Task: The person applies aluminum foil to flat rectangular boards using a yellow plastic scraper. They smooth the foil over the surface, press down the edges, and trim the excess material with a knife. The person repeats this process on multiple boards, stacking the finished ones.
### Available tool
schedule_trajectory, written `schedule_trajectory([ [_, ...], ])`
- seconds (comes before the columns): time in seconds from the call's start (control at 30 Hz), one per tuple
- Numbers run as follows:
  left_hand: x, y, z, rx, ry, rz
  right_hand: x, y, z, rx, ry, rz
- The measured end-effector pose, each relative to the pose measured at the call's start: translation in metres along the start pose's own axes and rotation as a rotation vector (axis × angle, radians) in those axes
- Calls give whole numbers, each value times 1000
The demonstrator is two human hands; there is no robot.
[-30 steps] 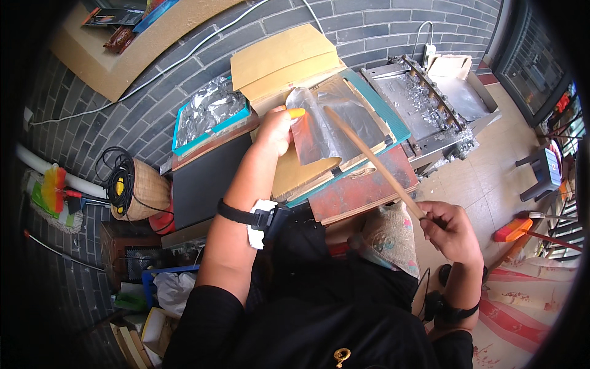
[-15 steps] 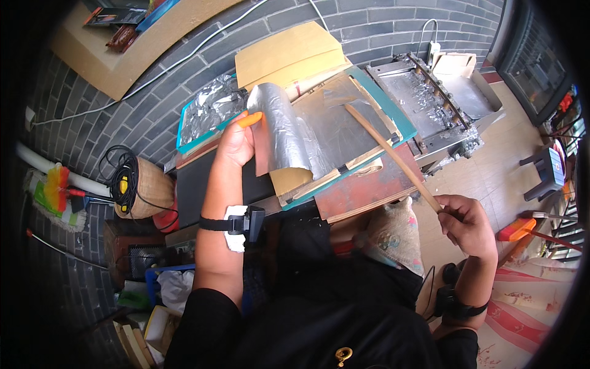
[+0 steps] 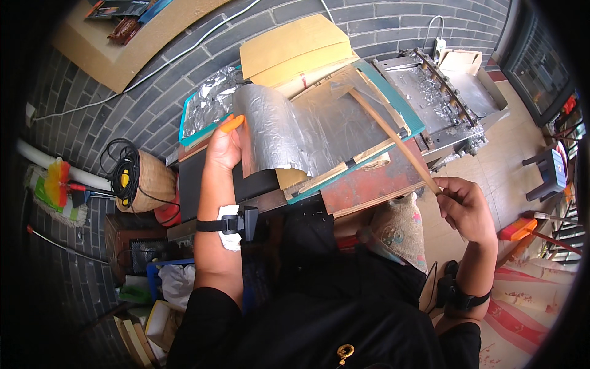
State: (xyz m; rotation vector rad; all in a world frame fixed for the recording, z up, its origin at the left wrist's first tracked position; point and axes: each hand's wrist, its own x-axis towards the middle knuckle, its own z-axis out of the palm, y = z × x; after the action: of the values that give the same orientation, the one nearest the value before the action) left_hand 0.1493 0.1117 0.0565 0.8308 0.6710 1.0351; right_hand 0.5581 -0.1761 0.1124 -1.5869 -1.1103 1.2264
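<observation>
An orange finger cover sits on one digit of my left hand. That hand is closed on the left edge of a silvery foil sheet, which curves up off the stack beneath it and shows a brownish underside. My right hand grips the near end of a long, flat wooden stick. The stick slants away to the left, and its far tip is over the upper part of a flat grey sheet. Whether the tip presses on that sheet, I cannot tell. Under the sheet lies a teal board.
Crumpled foil fills a turquoise tray at the far left of the bench. Yellow-brown paper stands behind the stack. To the right is a metal apparatus strewn with foil scraps. A blue stool stands on the floor at right.
My left hand has moved left with the foil sheet's edge, so the curl has opened wider. The stick has stayed nearly in place in my right hand. The whole view has shifted slightly.
</observation>
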Motion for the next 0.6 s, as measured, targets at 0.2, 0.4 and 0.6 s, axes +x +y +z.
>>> schedule_trajectory([
  [0.2, -6, 5, -12, -20, 5, 13, 8, 8, 3, 165, 22, -41],
  [0.4, -17, 14, -30, -14, -12, 53, 7, 16, 7, 202, 19, -52],
  [0.6, -28, 24, -46, -30, 75, 111, 8, 15, 22, 46, -59, 5],
])
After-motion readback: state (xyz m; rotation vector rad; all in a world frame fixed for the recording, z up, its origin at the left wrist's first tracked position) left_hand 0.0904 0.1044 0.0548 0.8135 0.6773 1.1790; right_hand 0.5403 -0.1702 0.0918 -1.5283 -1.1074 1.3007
